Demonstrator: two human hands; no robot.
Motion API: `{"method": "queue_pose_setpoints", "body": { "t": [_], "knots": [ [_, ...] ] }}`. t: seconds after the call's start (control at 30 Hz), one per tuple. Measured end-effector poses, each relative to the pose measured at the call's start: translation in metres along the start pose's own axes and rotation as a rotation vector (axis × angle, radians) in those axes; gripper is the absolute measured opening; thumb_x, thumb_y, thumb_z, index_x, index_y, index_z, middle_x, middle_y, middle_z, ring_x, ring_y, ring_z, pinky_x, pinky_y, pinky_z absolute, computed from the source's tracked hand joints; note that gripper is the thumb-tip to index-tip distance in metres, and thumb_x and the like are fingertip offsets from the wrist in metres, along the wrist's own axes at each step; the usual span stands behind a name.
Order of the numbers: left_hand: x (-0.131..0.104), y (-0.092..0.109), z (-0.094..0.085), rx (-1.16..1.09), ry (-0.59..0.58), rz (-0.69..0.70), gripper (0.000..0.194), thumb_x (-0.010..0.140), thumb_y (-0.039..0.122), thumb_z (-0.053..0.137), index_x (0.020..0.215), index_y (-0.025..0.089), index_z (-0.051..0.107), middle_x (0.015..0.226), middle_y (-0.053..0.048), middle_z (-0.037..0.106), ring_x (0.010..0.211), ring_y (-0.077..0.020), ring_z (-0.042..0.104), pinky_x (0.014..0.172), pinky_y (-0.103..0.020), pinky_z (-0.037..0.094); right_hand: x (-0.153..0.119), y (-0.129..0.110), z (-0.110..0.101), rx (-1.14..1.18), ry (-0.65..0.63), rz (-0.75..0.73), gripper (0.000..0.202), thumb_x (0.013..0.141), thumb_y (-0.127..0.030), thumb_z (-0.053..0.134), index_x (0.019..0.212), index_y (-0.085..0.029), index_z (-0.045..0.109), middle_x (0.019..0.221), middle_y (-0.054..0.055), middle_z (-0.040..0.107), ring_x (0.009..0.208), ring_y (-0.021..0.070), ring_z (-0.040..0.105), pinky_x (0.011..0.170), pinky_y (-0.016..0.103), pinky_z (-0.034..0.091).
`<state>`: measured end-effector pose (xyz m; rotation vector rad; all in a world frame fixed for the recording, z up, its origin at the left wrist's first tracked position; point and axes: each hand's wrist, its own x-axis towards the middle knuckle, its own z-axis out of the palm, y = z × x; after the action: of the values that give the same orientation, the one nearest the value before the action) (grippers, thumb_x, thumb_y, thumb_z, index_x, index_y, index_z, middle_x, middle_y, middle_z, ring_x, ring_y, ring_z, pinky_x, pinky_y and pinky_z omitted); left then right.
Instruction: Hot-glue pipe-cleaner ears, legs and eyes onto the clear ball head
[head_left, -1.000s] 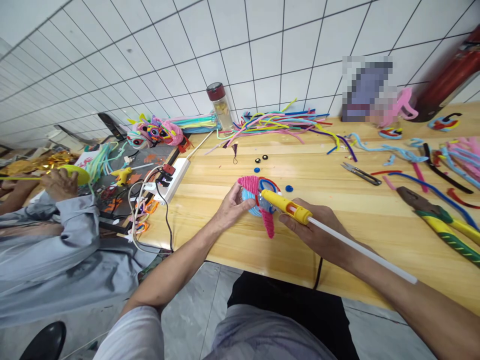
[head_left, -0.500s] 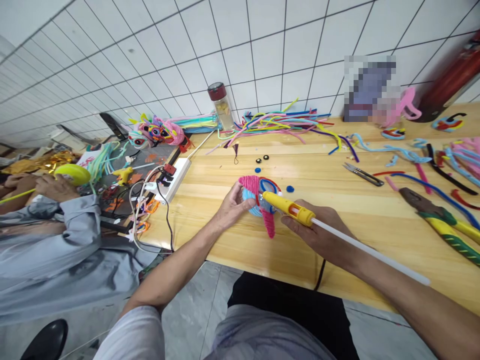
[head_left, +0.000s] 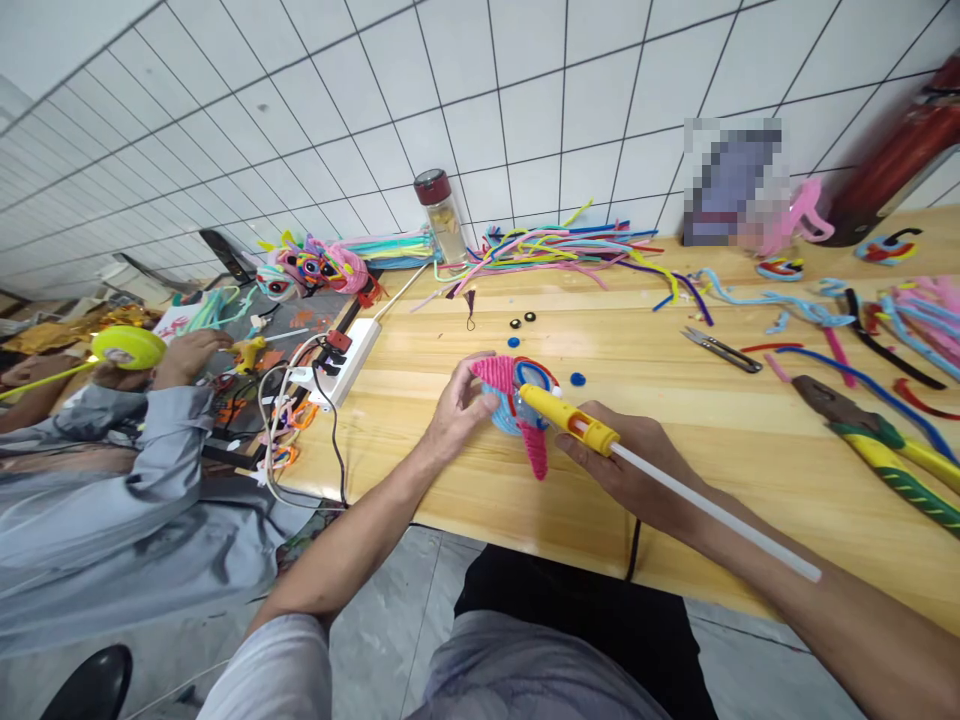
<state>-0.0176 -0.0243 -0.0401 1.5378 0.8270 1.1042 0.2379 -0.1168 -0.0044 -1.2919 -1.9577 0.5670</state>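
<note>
Works over the front edge of a wooden table (head_left: 420, 470), with a strip of plain wood between that edge and a pink-and-light-blue craft figure (head_left: 510, 412). Has more wood to the left, as far as a white power strip (head_left: 349, 370) and its cables, with a co-worker's gray sleeve (head_left: 169, 450) farther out. Has room on the right too, up to snips (head_left: 721, 350) and large pliers (head_left: 862, 425). Meets small parts near the figure: 2 blue discs (head_left: 577, 379), 1 on its right and 1 beyond, then 2 black pieces (head_left: 515, 323), and at the back a heap of pipe cleaners (head_left: 555, 250) along the tiled wall.

Reaches in with 2 forearms slanting inward across the front edge. Curls the left hand (head_left: 461, 408) around the figure's left side, clamped on it, thumb on the near face and fingers around the far side. Cannot tell any contact between figure and wood.

Wraps the right hand (head_left: 630, 445) around a yellow glue gun (head_left: 574, 420), fingers closed on it, knuckles outward. Aims the nozzle leftward over the figure's middle; cannot tell touching from hovering. Trails a long whitish glue stick (head_left: 720, 515) from the gun's rear, over the right forearm. Shows a black cord (head_left: 634, 550) below the right wrist, hanging past the front edge.
</note>
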Motion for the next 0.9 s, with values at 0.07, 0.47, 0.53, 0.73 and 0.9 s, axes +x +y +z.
{"method": "queue_pose_setpoints", "body": {
  "t": [0.07,0.47,0.53,0.73,0.9],
  "knots": [
    [0.000,0.007,-0.002,0.088,0.070,0.072,0.062,0.086,0.068,0.079,0.128,0.024,0.070,0.148,-0.013,0.060,0.136,-0.0327,0.058,0.112,-0.042,0.047,-0.001,0.001,0.002,-0.018,0.004,-0.027,0.022,0.105,-0.041,0.055,0.093,-0.025,0.059,0.067,-0.002,0.065,0.054,0.0148,0.060,0.053,0.026,0.043],
    [0.031,0.032,-0.019,0.205,-0.212,0.053,0.055,0.094,0.062,0.068,0.134,0.025,0.075,0.158,-0.012,0.057,0.153,-0.0372,0.044,0.128,-0.049,0.032,-0.001,0.002,0.005,0.004,0.009,-0.081,0.017,0.107,-0.038,0.056,0.100,-0.023,0.062,0.076,0.000,0.072,0.057,0.0138,0.063,0.056,0.025,0.046],
    [0.032,0.027,-0.018,0.132,-0.208,0.010,0.057,0.093,0.067,0.066,0.128,0.023,0.078,0.157,-0.013,0.059,0.152,-0.0383,0.046,0.127,-0.050,0.034,-0.002,0.003,0.005,0.010,0.008,-0.077,0.018,0.107,-0.037,0.057,0.099,-0.023,0.061,0.077,0.000,0.073,0.056,0.0133,0.063,0.055,0.024,0.045],
    [0.030,0.034,-0.001,-0.134,-0.111,-0.140,0.060,0.086,0.076,0.069,0.104,0.020,0.084,0.143,-0.014,0.070,0.131,-0.0373,0.065,0.115,-0.049,0.047,-0.002,0.010,0.011,-0.001,0.028,-0.102,0.018,0.107,-0.037,0.056,0.096,-0.023,0.061,0.077,-0.001,0.073,0.056,0.0127,0.063,0.054,0.025,0.045],
    [0.028,0.043,0.001,-0.235,-0.097,-0.190,0.056,0.084,0.073,0.072,0.101,0.020,0.084,0.138,-0.014,0.074,0.136,-0.0396,0.062,0.118,-0.053,0.045,-0.003,0.017,0.019,0.004,0.062,-0.125,0.018,0.106,-0.038,0.055,0.096,-0.023,0.061,0.074,0.000,0.072,0.053,0.0129,0.062,0.052,0.025,0.043]
  ]
}}
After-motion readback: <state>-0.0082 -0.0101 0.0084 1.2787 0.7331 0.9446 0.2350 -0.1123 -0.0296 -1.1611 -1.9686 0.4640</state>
